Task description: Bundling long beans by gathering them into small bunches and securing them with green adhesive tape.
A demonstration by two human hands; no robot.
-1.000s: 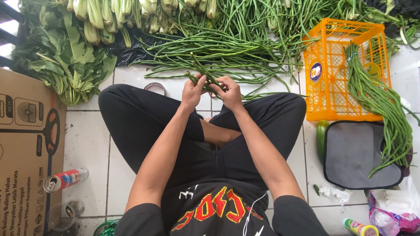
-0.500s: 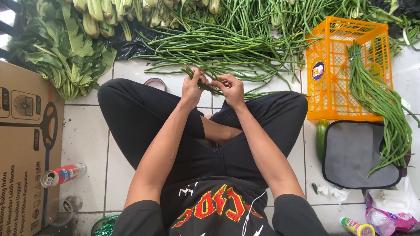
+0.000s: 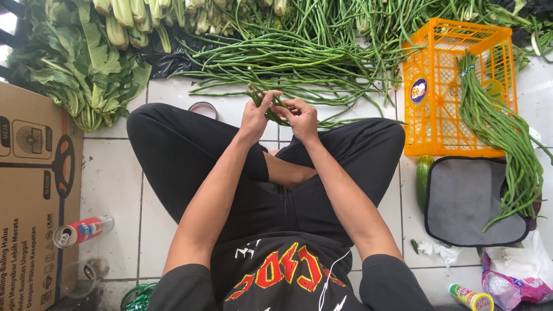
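Note:
I sit cross-legged in black trousers on a white tiled floor. My left hand [image 3: 257, 117] and my right hand [image 3: 302, 118] are close together above my shins, both gripping a small bunch of long green beans [image 3: 275, 110]. The bunch runs from between my fingers up towards a large loose heap of long beans [image 3: 299, 57] spread on the floor just beyond my hands.
An orange plastic crate [image 3: 443, 86] stands at the right with a tied bean bundle [image 3: 501, 132] draped over it onto a grey mat [image 3: 472, 198]. Leafy greens [image 3: 75, 69] lie far left. A cardboard box [image 3: 29, 196], a tipped can [image 3: 80, 230] and a round lid [image 3: 203, 109] are left.
The view has shifted slightly downward. My hands stay together on the bean bunch, fingers working it; nothing was picked up or let go.

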